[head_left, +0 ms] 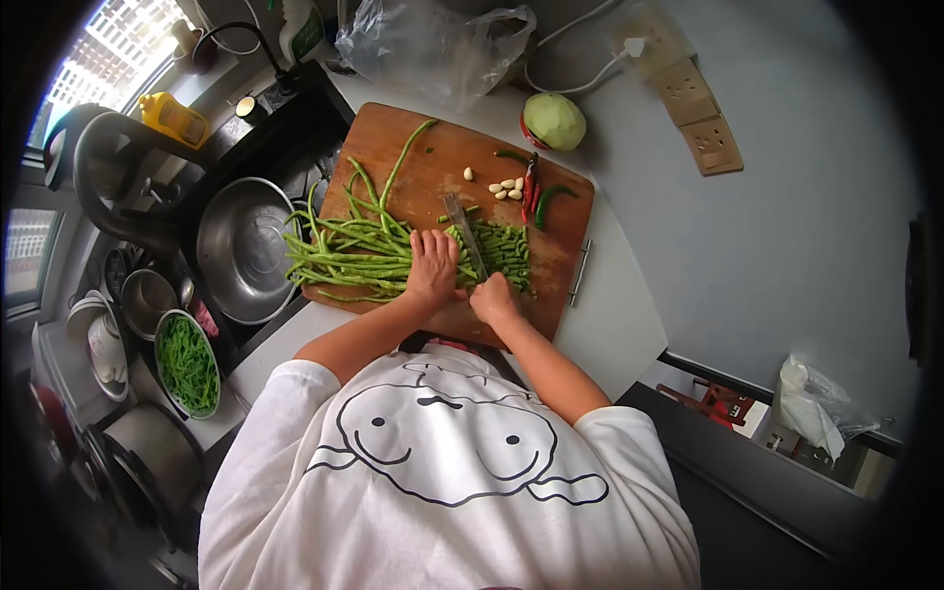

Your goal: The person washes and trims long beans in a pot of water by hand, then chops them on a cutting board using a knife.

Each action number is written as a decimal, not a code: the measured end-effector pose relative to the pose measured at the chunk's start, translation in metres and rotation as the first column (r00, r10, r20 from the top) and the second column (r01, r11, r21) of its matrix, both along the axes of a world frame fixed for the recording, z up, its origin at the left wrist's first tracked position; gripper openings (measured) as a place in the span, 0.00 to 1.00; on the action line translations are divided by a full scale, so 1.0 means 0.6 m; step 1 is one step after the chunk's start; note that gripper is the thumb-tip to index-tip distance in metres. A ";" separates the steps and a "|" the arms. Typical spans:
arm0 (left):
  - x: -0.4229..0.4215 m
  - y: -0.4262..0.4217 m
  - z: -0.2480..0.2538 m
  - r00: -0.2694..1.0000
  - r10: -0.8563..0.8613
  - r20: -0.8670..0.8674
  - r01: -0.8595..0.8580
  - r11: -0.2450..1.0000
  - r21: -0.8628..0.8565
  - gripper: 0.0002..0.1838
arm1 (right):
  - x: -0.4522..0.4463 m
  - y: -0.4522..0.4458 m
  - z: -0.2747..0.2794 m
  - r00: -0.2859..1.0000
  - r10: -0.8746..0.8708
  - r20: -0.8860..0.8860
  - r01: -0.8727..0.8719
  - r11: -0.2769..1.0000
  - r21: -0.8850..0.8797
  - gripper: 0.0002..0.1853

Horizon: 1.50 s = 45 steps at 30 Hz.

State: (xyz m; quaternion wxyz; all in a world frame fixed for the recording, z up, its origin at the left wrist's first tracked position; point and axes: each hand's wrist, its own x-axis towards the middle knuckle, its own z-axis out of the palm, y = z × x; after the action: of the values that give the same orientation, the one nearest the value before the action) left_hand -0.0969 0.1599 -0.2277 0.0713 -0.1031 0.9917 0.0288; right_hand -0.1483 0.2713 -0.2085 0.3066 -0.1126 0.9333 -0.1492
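Note:
My left hand [434, 264] lies over a bundle of long green beans [359, 251], pressing them onto the wooden cutting board [447, 143]. My right hand [495, 298] is closed round the handle of a knife [464, 234], whose blade points away from me across the beans. Right of the blade lie short cut bean pieces [506, 254]. Uncut lengths stretch out to the left, and a few reach toward the board's far edge. The knife's handle is hidden in my fist.
Garlic cloves [507, 187], red chilies [531, 187] and green chilies [556, 204] lie at the board's far right. Behind it sit a pale green round vegetable [555, 121] and a plastic bag [433, 44]. Leftward are a metal basin [246, 251] and a bowl of greens [188, 364].

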 end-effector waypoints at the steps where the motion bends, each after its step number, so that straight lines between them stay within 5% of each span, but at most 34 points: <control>1: 0.001 0.002 0.001 1.000 0.002 -0.006 -0.002 1.000 -0.001 0.54 | 0.000 0.006 -0.007 1.000 -0.004 -0.028 0.004 1.000 -0.015 0.12; 3: 0.003 0.001 0.004 1.000 0.004 0.003 -0.004 1.000 0.000 0.54 | -0.008 0.013 0.005 0.997 0.037 -0.067 -0.041 0.998 -0.052 0.13; 5: 0.007 0.001 -0.001 1.000 0.006 -0.030 -0.007 1.000 -0.016 0.53 | -0.017 0.021 0.049 0.965 -0.018 0.261 0.010 0.999 0.031 0.13; 6: 0.008 0.001 0.001 0.999 0.014 -0.042 -0.014 1.000 0.003 0.53 | -0.006 0.029 0.070 0.959 -0.024 0.282 0.000 0.997 0.083 0.13; 10: 0.005 0.005 0.012 0.999 0.030 -0.041 -0.028 0.998 0.048 0.52 | 0.042 0.100 0.002 0.996 0.068 -0.060 -0.065 0.997 0.049 0.13; 14: 0.011 0.004 0.000 0.994 0.018 -0.105 -0.016 1.000 0.026 0.51 | 0.037 0.079 0.007 1.000 -0.008 -0.022 0.007 0.999 -0.044 0.15; 17: 0.010 -0.004 0.002 0.997 -0.006 -0.072 0.011 0.998 0.066 0.59 | 0.038 0.090 0.004 0.999 0.014 -0.044 -0.018 0.994 -0.105 0.15; 18: 0.012 -0.010 0.015 1.000 -0.009 0.014 0.008 0.998 0.066 0.65 | 0.047 0.096 0.021 0.992 0.043 -0.117 -0.059 0.989 -0.134 0.16; 23: 0.031 -0.042 0.032 1.000 0.004 0.022 -0.006 0.997 0.074 0.69 | 0.102 0.089 0.113 0.992 -0.053 -0.114 0.031 0.982 -0.186 0.16; 25: 0.033 -0.046 0.027 0.987 -0.044 0.154 0.043 0.999 0.006 0.69 | 0.116 0.081 0.107 0.994 -0.037 -0.106 0.014 0.978 -0.210 0.15; 29: 0.033 -0.045 0.008 0.996 -0.054 0.077 0.055 0.998 -0.018 0.60 | 0.118 0.070 0.056 0.997 0.017 -0.081 -0.024 0.996 -0.089 0.13; 30: 0.037 -0.047 0.004 0.995 -0.073 -0.063 0.070 0.997 -0.037 0.54 | 0.115 0.066 0.056 0.997 0.027 -0.069 -0.032 0.997 -0.071 0.13; 35: 0.029 -0.049 0.010 0.996 -0.085 -0.024 0.085 0.996 -0.012 0.51 | 0.087 0.044 0.044 0.999 0.038 0.029 -0.038 0.999 -0.012 0.12; 37: 0.026 -0.051 0.004 0.996 -0.091 0.020 0.091 0.996 0.000 0.50 | 0.069 0.015 0.088 0.961 -0.105 0.254 0.085 0.992 0.089 0.15; 41: 0.021 -0.056 0.002 0.997 -0.081 0.001 0.081 0.997 -0.006 0.48 | 0.037 -0.009 0.090 0.927 -0.077 0.368 0.031 0.991 0.128 0.16; 45: 0.011 -0.063 0.008 0.997 -0.062 0.050 0.060 0.998 0.033 0.46 | 0.029 -0.038 0.082 0.954 -0.064 0.294 0.024 0.990 0.140 0.15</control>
State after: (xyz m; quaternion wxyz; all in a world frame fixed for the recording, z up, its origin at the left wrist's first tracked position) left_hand -0.0903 0.1223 -0.2231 0.0988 -0.0723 0.9917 0.0395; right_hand -0.1310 0.2484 -0.1595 0.4472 -0.0470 0.8867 -0.1077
